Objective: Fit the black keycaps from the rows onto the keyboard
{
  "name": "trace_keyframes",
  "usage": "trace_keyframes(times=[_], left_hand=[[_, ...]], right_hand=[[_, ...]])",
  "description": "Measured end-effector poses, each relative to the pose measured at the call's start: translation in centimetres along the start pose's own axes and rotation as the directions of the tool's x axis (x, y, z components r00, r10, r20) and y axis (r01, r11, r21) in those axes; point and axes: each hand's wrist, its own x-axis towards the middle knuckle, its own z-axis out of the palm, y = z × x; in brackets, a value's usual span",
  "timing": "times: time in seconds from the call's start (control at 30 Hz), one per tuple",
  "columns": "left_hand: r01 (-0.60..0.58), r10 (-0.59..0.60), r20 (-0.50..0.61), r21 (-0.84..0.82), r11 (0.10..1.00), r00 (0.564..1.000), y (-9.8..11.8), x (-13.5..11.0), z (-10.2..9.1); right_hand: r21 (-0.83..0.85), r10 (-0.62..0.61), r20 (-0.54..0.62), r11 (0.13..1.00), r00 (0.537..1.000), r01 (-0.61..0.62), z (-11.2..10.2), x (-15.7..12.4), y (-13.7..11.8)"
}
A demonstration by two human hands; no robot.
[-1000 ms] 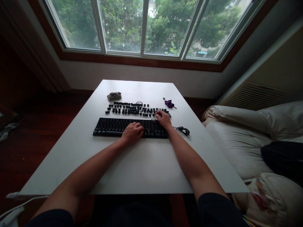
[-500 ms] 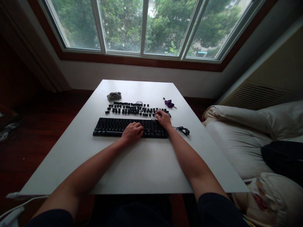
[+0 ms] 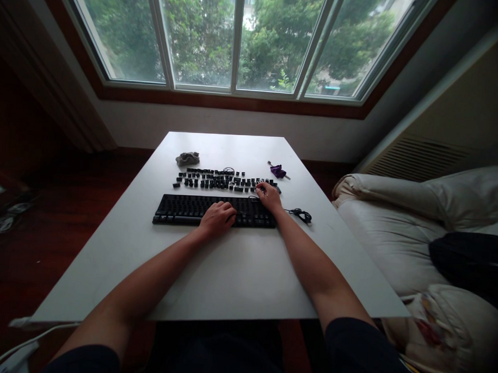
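A black keyboard [image 3: 177,208] lies crosswise on the white table [image 3: 238,273]. My left hand [image 3: 218,217] rests on its middle, palm down, fingers bent loosely over the keys and thumb apart to the right. Behind the keyboard, several loose black keycaps [image 3: 210,182] stand in rough rows. My right hand [image 3: 269,196] reaches over the keyboard's far right corner to the right end of these rows. Its thumb and fingers are pinched together at a small dark keycap, whose shape is mostly hidden.
A crumpled grey cloth [image 3: 187,159] lies at the back left. A purple bundle [image 3: 278,171] with a thin stick is at the back right. A coiled black cable [image 3: 301,214] sits right of the keyboard. A pale sofa [image 3: 378,240] stands beside the table.
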Motion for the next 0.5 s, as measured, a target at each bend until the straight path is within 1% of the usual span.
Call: trace_keyframes(times=[0.5], left_hand=[[-0.004, 0.004, -0.01, 0.003, 1.0, 1.0, -0.15, 0.01, 0.25]], right_hand=[[0.016, -0.01, -0.011, 1.0, 1.0, 0.01, 0.11, 0.06, 0.26]])
